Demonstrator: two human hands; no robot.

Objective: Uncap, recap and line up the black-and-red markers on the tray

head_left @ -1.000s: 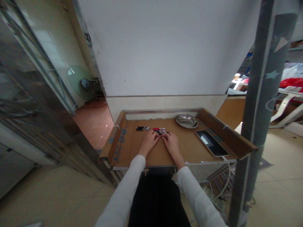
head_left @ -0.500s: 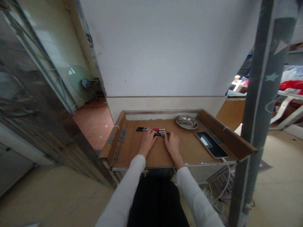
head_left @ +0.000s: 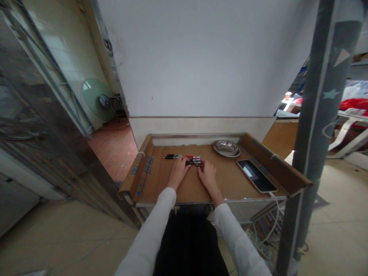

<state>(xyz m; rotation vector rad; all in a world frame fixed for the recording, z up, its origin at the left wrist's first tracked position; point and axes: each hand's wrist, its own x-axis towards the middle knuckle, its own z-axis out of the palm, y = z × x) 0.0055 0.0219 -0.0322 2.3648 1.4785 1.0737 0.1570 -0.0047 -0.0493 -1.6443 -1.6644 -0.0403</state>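
Observation:
Several pens lie side by side on the cardboard-lined tabletop (head_left: 161, 184). Black pens (head_left: 172, 156) stick out past the left side of my left hand (head_left: 178, 169), and a red pen (head_left: 192, 157) is behind it. Nearest me, a black pen (head_left: 193, 163) spans the gap between my hands. My left fingers are closed at its left end, while my right hand (head_left: 208, 173) pinches its right end. The fingertips partly cover the pens, so their exact grip is hard to make out.
A round metal dish (head_left: 227, 148) sits at the back right. In front of it lies a phone (head_left: 257, 175) with a white cable (head_left: 277, 214) hanging over the edge. Folded cardboard sides (head_left: 276, 163) border the table, and a grey post (head_left: 313, 126) stands on the right.
My right hand has shifted slightly left, and the black pen between my hands has moved slightly left with it. My left hand, the dish and the phone stay put.

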